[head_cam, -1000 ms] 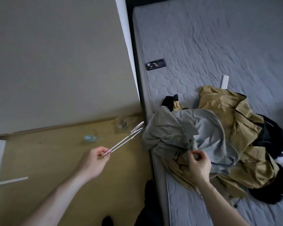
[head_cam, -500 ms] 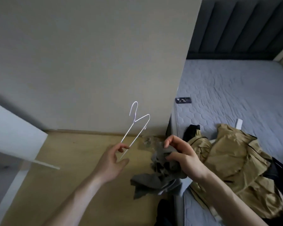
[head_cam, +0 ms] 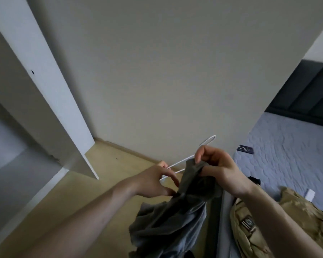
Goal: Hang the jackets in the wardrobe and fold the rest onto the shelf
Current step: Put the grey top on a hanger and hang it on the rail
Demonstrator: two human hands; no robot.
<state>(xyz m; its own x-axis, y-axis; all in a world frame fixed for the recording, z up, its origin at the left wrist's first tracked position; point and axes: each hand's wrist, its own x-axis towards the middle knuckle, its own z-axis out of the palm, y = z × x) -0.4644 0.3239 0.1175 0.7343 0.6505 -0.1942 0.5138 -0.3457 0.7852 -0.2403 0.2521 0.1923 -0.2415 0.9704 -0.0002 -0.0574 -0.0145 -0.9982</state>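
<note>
The left hand (head_cam: 153,183) holds a white wire hanger (head_cam: 183,162), seemingly pinched in its fingers, while the right hand (head_cam: 220,172) grips the grey garment's (head_cam: 172,216) top edge above the floor (head_cam: 63,211).

beige wall (head_cam: 157,62), wooden floor (head_cam: 67,198), grey mattress (head_cam: 287,155)

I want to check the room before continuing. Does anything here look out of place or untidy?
Mostly no. A small dark device lies alone near the mattress edge, and a tan jacket lies crumpled there, not yet hung.

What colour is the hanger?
White: a thin white wire hanger, held in the left hand, seen from the head camera.
</note>
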